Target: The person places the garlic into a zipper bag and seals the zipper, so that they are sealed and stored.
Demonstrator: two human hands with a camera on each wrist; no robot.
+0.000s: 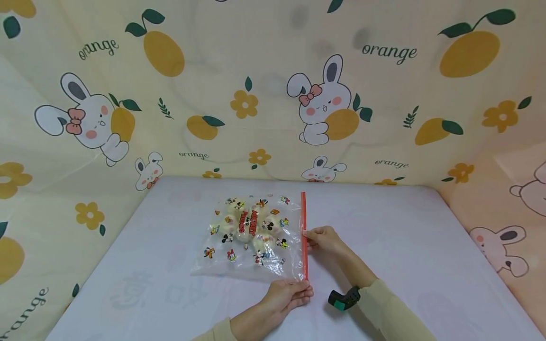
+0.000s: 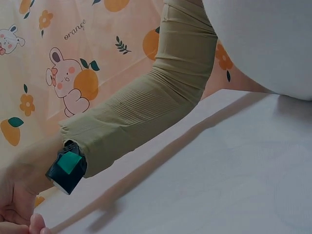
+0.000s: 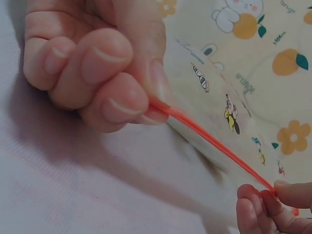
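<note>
A clear zip bag [image 1: 239, 258] with cartoon figures and red lettering lies on the table, holding several pale rounded things [image 1: 262, 242]. Its red zip strip [image 1: 304, 213] runs along the right side. At the strip's near end, my left hand [image 1: 286, 299] pinches the corner between thumb and fingers. Farther up, my right hand [image 1: 327, 240] grips the strip near its middle. The right wrist view shows the left hand [image 3: 92, 68] large and close, the red strip [image 3: 219, 151] stretched from it to the right hand [image 3: 273, 209].
The table [image 1: 392, 246] has a white cover. Behind and beside it hangs a cloth backdrop [image 1: 264, 85] printed with rabbits and oranges. A black wrist device [image 1: 344, 298] with a green patch sits under the right wrist. Both forearms wear beige sleeves [image 1: 392, 312].
</note>
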